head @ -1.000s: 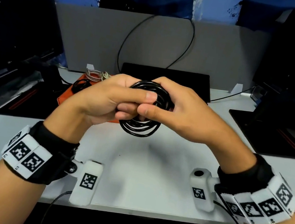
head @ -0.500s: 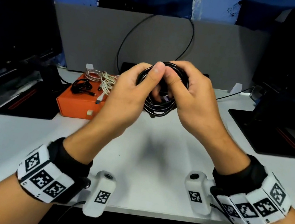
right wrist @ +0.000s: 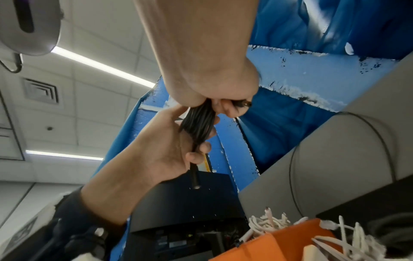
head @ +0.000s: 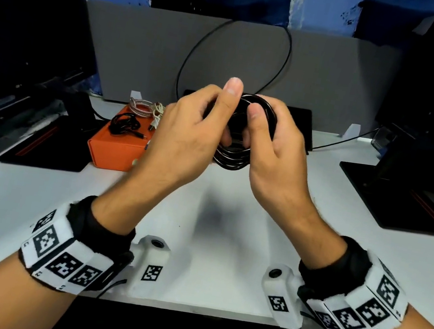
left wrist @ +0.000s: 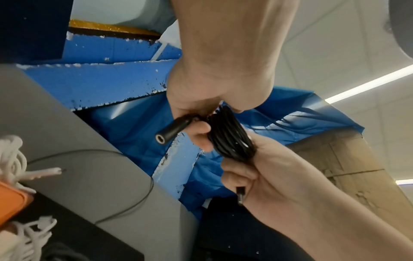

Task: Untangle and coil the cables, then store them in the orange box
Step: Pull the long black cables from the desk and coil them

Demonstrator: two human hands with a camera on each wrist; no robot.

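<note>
Black cable coil (head: pixel 234 150): raised higher above the worktop (head: pixel 214 222) than a second ago, left hand (head: pixel 185 141) and right hand (head: pixel 275 157) both gripping it, ends tucked, ready for orange box (head: pixel 117 146) at left.

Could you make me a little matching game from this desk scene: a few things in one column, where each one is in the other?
Things:
1. coiled glossy black cable
2. small loose black cable
3. braided silver-white cable
4. rectangular orange box

Places:
A. on the white desk, left of the hands
B. held up in both hands
C. at the box's far edge
D. on the box's near part

Pairs: 1-B, 2-D, 3-C, 4-A
</note>
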